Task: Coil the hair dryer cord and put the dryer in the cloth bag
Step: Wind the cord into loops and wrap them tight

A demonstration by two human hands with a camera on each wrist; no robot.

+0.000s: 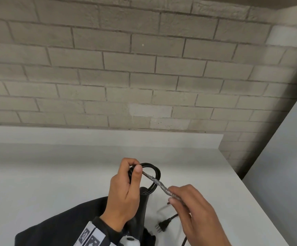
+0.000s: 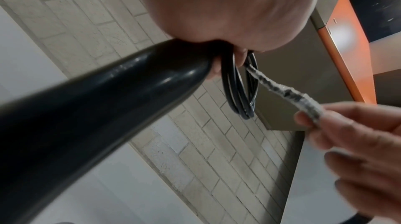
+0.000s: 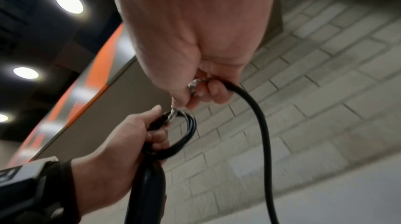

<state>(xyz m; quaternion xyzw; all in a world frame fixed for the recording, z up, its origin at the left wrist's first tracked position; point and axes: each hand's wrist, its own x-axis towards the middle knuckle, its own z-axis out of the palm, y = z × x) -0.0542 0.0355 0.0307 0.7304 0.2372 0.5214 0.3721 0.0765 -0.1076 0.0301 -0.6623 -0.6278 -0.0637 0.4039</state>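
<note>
My left hand (image 1: 135,167) holds the black hair dryer's handle (image 1: 140,210) upright and pinches a small coil of black cord (image 1: 152,176) at its top. From the coil a stretch of cord wrapped in clear tape (image 1: 159,183) runs down to the right, where my right hand (image 1: 172,194) pinches it between thumb and fingers. In the left wrist view the handle (image 2: 108,99), coil (image 2: 238,88) and taped stretch (image 2: 286,93) show close up. The right wrist view shows loose cord (image 3: 262,124) hanging below my right hand. The plug (image 1: 162,225) lies on the table. The dark cloth bag (image 1: 55,228) lies under my left forearm.
The white table (image 1: 55,174) stands against a grey brick wall (image 1: 144,68), with its right edge running diagonally near my right hand. A white panel (image 1: 286,157) stands to the right. A wrist-mounted camera (image 1: 130,240) sits on my left forearm.
</note>
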